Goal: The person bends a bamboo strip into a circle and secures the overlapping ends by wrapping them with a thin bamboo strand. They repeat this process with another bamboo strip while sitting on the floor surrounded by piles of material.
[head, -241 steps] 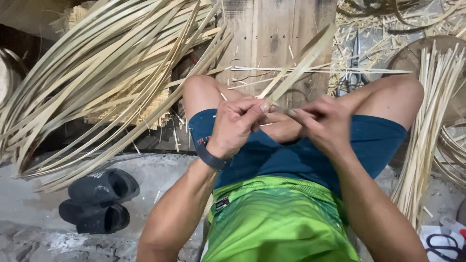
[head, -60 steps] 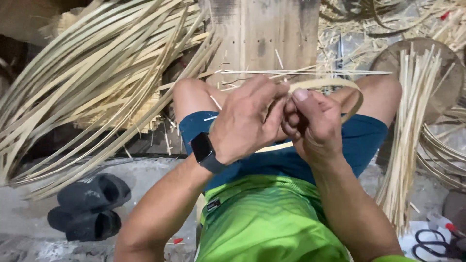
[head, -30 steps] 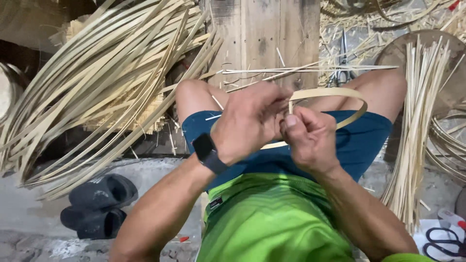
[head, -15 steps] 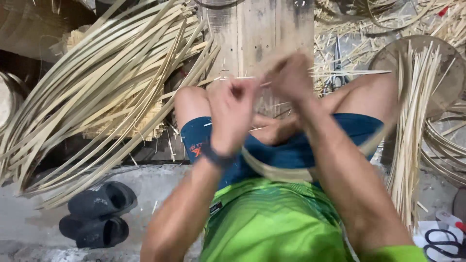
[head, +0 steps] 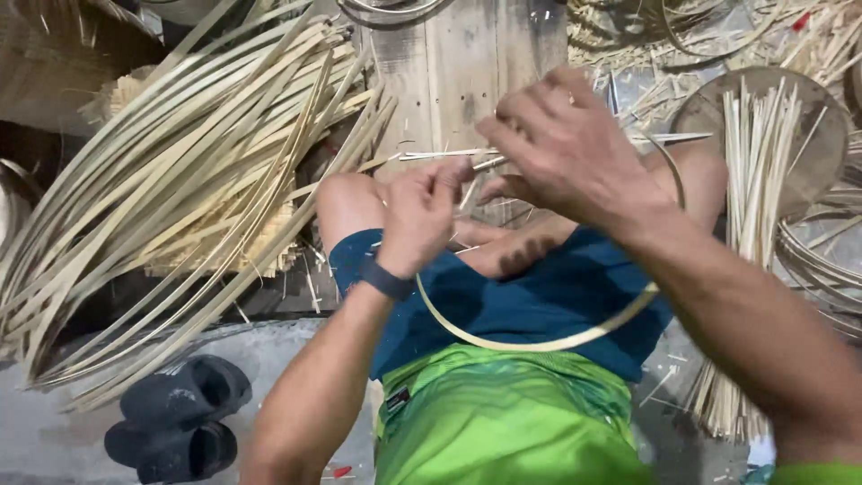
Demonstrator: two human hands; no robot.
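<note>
Centrally: 1 bamboo hoop (head: 539,344), a thin pale strip bent into a ring, lying over the person's lap across the blue shorts (head: 539,296); its lower arc shows in full, its right side rises past the knee, its upper part is hidden behind the hands.

Left hand (head: 422,216): fingers curled inward and pressed together, tips closed at the top of the ring beside a thin splint; what exactly they pinch is too small to tell. A dark wristband (head: 386,280) sits on this wrist.

Right hand (head: 566,148): raised above the lap, nearer the camera, fingers bent and loosely parted, knuckles up. Whether it grips the hoop cannot be told; the fingertips are turned away from view.

Surroundings:
- 1 large sheaf of long curved bamboo strips (head: 180,189), on the ground to the left, fanned out.
- 1 bundle of straight thin bamboo sticks (head: 754,207), to the right, lying over a round woven tray (head: 822,135).
- 1 wooden plank (head: 467,63), ahead of the knees.
- 1 pair of black sandals (head: 180,418), lower left, on grey ground, well apart from the hoop.
- 1 green shirt (head: 503,422), worn by the person, at bottom centre.
</note>
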